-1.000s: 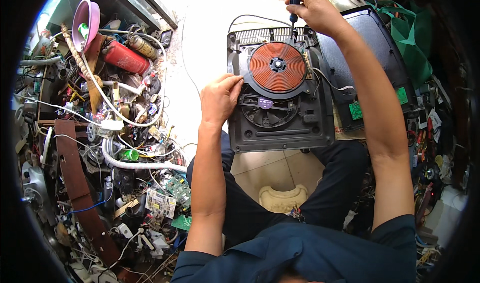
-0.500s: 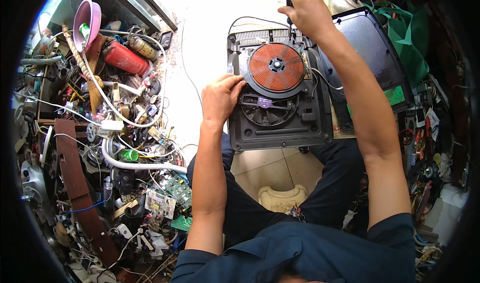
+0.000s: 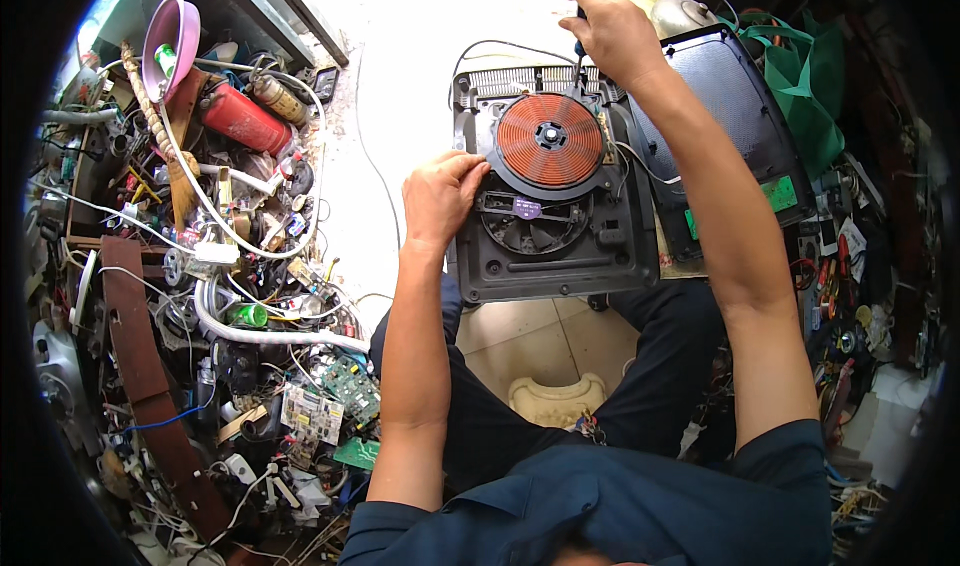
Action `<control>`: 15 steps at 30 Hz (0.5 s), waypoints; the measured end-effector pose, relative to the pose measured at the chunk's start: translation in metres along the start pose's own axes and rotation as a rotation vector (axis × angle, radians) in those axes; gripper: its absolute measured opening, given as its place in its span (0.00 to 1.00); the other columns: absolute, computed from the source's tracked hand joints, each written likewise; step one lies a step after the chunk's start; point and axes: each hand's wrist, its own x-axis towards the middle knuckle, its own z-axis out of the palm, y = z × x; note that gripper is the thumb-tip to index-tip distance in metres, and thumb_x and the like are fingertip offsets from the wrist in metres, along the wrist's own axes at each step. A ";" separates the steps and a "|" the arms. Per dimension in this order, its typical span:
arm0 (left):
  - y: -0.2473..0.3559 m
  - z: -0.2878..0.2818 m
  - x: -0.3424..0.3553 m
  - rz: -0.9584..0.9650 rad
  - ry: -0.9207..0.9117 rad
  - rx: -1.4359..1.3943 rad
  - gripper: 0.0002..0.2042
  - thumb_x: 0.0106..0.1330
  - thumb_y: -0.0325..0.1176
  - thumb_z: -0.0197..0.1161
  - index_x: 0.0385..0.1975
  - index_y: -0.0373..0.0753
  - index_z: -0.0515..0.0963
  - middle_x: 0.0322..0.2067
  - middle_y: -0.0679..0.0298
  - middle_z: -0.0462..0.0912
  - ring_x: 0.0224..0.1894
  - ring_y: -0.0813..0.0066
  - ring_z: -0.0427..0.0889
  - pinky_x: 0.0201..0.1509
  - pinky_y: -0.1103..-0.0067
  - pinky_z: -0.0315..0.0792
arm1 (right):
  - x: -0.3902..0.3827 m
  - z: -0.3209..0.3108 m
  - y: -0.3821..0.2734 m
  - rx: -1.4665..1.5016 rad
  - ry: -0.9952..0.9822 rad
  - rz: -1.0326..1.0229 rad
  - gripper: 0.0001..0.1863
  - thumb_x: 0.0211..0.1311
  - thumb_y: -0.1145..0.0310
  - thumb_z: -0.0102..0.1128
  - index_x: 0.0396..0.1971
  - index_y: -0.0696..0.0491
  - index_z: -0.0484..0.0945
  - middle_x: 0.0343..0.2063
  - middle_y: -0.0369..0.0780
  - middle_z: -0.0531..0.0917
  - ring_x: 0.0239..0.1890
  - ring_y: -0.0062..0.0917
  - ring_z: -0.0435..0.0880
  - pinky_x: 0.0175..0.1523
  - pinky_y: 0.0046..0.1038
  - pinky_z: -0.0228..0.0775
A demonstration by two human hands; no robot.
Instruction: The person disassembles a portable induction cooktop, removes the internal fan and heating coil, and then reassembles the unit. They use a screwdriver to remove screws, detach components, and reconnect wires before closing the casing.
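Slightly inward the right hand has been shifted since a second ago. By its fingers the screwdriver is grasped, the tip set near the upper edge of the coil. The left hand's fingers are pinched at the coil's left edge; whether it is gripped cannot be told. The coil is seated in the black base. The screwdriver is best kept upright and pressed evenly.

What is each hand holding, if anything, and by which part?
The right hand holds a screwdriver by its handle. The left hand has fingers beside the orange coil; whether they grip anything cannot be told.
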 end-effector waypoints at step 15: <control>0.000 -0.003 0.000 -0.017 -0.019 -0.022 0.07 0.64 0.36 0.72 0.35 0.42 0.89 0.32 0.64 0.89 0.30 0.60 0.87 0.35 0.72 0.78 | -0.010 -0.001 -0.014 0.025 0.062 0.032 0.21 0.65 0.61 0.69 0.56 0.48 0.80 0.33 0.47 0.89 0.33 0.39 0.90 0.40 0.40 0.81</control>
